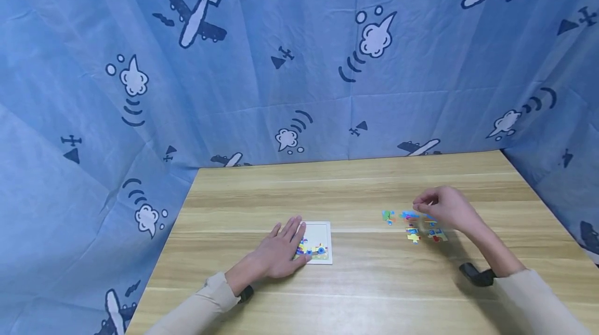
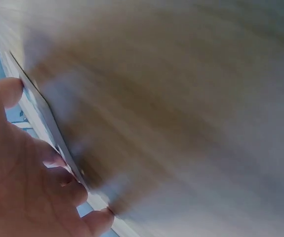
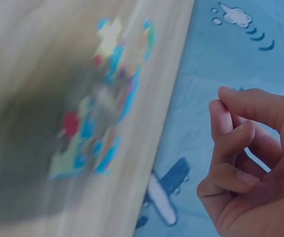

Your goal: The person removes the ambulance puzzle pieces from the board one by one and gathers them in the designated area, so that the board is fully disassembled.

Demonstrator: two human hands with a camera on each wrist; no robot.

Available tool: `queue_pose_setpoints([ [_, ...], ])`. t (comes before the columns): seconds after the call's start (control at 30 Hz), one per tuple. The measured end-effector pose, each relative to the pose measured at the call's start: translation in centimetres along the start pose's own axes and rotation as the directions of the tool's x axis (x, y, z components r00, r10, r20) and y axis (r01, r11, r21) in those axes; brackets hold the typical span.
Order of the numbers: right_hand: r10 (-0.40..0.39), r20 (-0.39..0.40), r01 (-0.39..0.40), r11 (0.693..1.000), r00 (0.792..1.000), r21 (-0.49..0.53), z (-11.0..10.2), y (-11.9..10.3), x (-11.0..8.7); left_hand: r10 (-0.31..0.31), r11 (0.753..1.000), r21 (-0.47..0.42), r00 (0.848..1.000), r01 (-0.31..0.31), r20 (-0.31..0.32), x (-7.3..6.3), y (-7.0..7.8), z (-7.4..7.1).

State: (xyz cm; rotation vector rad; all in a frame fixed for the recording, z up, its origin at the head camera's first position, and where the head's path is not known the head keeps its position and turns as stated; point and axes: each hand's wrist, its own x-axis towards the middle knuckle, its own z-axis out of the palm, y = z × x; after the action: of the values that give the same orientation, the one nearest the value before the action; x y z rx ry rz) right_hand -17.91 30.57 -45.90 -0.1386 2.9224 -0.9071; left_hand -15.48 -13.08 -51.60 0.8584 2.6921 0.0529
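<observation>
My left hand lies with fingers extended over the left side of a white-framed jigsaw board. Joined colourful pieces show along the board's lower part; the hand covers its left part. In the left wrist view the fingers touch the board's edge. To the right, my right hand is raised above loose jigsaw pieces. Its thumb and index tips meet and the other fingers are curled in the right wrist view; no piece shows between them.
Several loose pieces are spread on the wooden table, blurred in the right wrist view. A blue curtain with printed planes stands behind the table and at both sides. Black straps sit at the wrists.
</observation>
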Motion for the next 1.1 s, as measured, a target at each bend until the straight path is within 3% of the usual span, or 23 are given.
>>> queue_pose_setpoints([
  [0.23,-0.105,-0.038,0.108,0.991,0.994,0.074,0.7,-3.6,1.3,-0.001,0.999,-0.034,0.999,0.000,-0.034,0.2,-0.5,-0.3],
  [0.7,-0.210,0.032,0.197,0.950,0.977,0.242,4.2,-8.8,3.0,0.015,1.000,-0.011,0.997,-0.016,-0.071,-0.6,-2.9,0.0],
  [0.97,-0.297,0.076,0.265,0.922,0.952,0.284,7.0,-11.5,3.5,0.032,0.999,-0.013,0.999,-0.032,-0.045,-0.7,-3.4,0.4],
  [1.1,-0.354,0.112,0.310,0.905,0.928,0.292,8.5,-13.0,3.6,0.033,0.999,-0.012,0.999,-0.034,-0.043,-0.6,-3.5,0.5],
])
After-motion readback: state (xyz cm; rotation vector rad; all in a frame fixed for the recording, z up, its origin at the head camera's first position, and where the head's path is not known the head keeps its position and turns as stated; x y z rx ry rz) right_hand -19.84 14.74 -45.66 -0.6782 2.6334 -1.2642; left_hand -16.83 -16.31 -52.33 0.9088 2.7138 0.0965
